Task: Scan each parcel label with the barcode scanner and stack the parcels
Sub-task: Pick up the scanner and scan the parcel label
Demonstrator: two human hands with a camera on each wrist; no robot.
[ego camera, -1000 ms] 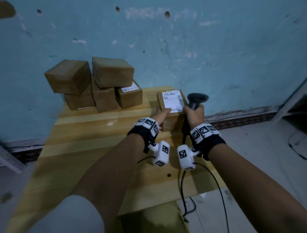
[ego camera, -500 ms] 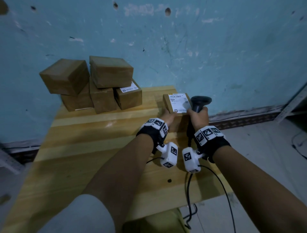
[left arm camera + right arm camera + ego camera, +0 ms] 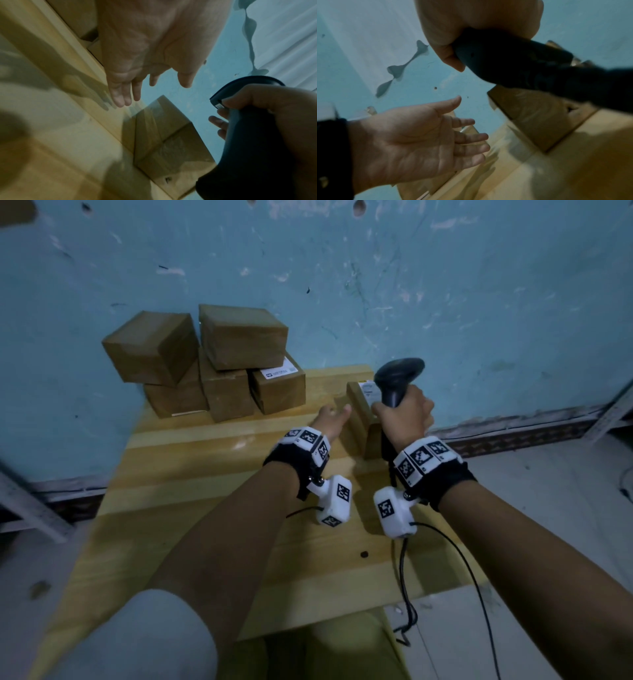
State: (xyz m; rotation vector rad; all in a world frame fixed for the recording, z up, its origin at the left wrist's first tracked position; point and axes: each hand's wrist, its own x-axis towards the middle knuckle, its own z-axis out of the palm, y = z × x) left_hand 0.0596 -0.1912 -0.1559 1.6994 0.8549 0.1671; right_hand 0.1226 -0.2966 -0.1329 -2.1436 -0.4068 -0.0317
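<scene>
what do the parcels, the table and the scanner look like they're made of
Parcels: seemingly brown cardboard, matte, sharp folded edges, white paper labels. Table: pale wood planks, smooth, visible grain and seams. Scanner held by the right hand: dark, probably moulded plastic, slight sheen.

Both forearms reach forward. The left hand (image 3: pixel 331 419) hovers with fingers (image 3: pixel 471 136) straight and spread, palm empty; the right hand (image 3: pixel 404 419) is fisted, knuckles up.
</scene>
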